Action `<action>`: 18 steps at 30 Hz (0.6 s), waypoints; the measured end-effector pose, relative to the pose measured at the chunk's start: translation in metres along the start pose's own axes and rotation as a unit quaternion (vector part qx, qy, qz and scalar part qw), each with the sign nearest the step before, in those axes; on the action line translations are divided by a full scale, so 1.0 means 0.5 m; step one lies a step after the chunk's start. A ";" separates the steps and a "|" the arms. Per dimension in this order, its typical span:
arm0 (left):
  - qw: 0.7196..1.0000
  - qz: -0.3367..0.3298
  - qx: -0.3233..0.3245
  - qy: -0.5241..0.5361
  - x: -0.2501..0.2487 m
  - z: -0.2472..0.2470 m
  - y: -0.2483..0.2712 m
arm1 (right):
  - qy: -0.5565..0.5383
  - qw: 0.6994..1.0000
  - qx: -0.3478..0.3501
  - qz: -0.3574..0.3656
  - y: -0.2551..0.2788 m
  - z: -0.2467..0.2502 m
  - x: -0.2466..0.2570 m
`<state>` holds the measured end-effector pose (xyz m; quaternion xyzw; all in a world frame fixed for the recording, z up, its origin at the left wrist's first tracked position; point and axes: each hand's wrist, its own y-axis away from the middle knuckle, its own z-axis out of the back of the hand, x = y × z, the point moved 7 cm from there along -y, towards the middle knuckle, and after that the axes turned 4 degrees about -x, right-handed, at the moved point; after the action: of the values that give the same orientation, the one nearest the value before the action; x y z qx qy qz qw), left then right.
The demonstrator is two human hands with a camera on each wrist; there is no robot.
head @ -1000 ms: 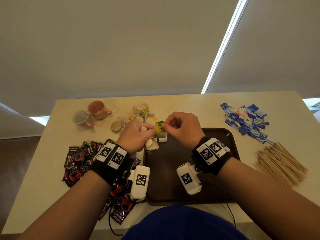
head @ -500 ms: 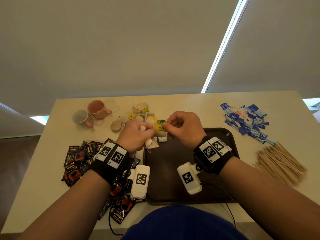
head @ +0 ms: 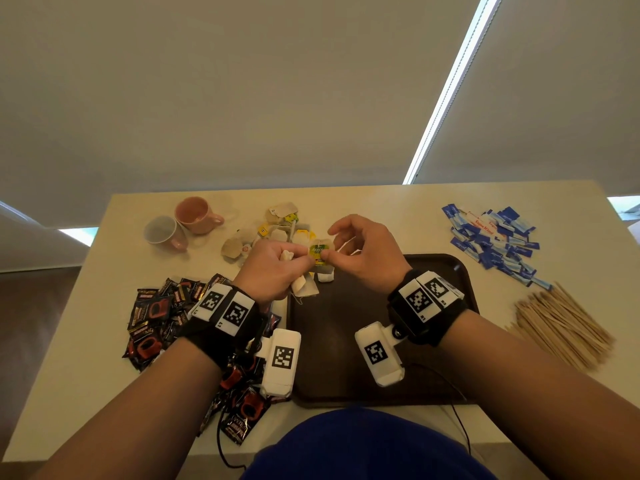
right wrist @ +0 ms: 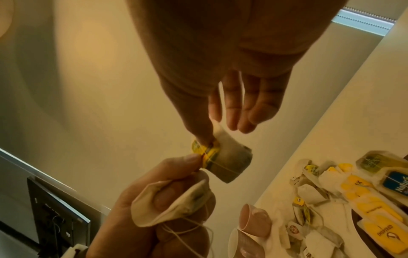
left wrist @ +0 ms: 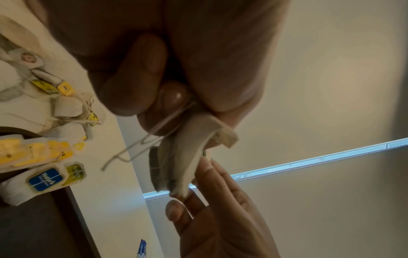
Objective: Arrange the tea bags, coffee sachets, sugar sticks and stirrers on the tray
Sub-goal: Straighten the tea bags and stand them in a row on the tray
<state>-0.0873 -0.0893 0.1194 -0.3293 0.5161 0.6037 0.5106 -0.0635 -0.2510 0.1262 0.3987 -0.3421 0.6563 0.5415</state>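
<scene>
Both hands are raised over the far left corner of the dark brown tray (head: 349, 344). My left hand (head: 277, 268) grips a bunch of tea bags (right wrist: 167, 206) with loose strings, and its thumb and forefinger pinch the green-and-yellow tag of one tea bag (head: 320, 253). My right hand (head: 360, 251) pinches that same tea bag (right wrist: 229, 160) between thumb and forefinger, its other fingers spread. More tea bags (head: 277, 230) lie on the table beyond the tray, and a few (left wrist: 44, 179) lie on the tray's corner.
Black-and-red coffee sachets (head: 156, 313) are heaped left of the tray. Blue sugar sticks (head: 495, 237) lie at the far right, with wooden stirrers (head: 561, 323) nearer me. Two pink cups (head: 197, 214) stand at the far left of the table (head: 381, 209).
Both hands stay almost in place. The right hand's outer fingers have uncurled and spread while thumb and forefinger keep pinching the tea bag.
</scene>
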 end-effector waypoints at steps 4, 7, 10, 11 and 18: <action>1.000 -0.012 -0.013 0.021 0.006 0.001 -0.006 | -0.019 0.999 0.037 0.001 -0.007 -0.010 -0.004; 1.000 -0.021 -0.014 0.014 0.021 0.004 -0.013 | -0.061 0.997 0.056 -0.010 -0.013 -0.011 -0.005; 0.999 -0.045 -0.005 -0.024 0.024 0.003 -0.018 | -0.068 0.996 0.060 -0.015 -0.021 -0.011 -0.008; 0.999 -0.042 -0.010 -0.028 0.027 0.004 -0.022 | -0.067 0.996 0.058 -0.015 -0.024 -0.011 -0.010; 0.997 -0.049 -0.016 -0.050 0.047 0.001 -0.049 | -0.045 0.996 0.076 -0.023 -0.056 -0.026 -0.035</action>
<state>-0.0702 -0.0838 0.0909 -0.3317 0.4633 0.6021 0.5592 -0.0365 -0.2419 0.1053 0.4754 -0.3057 0.6491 0.5091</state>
